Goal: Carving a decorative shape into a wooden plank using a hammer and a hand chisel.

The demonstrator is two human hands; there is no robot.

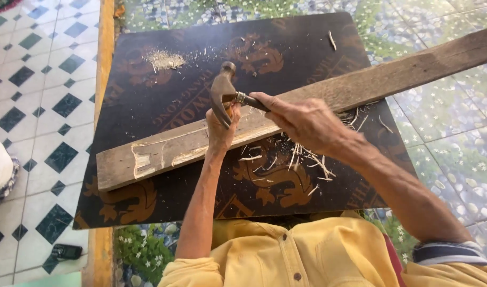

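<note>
A long weathered wooden plank (360,85) lies slanted across a dark brown board (169,101) with a faded printed pattern. My right hand (304,123) grips the handle of a claw hammer (223,95), whose head hangs over the plank near its middle. My left hand (222,127) sits just under the hammer head, fingers closed on something small and upright at the plank's edge; the hammer hides what it is. Pale chipped notches show near the plank's left end (142,162).
Wood splinters (302,157) lie on the board below my right hand, and a sawdust pile (166,59) sits at its far left. The floor is floral tile on the right and green-and-white tile on the left, where a small black object (66,251) lies.
</note>
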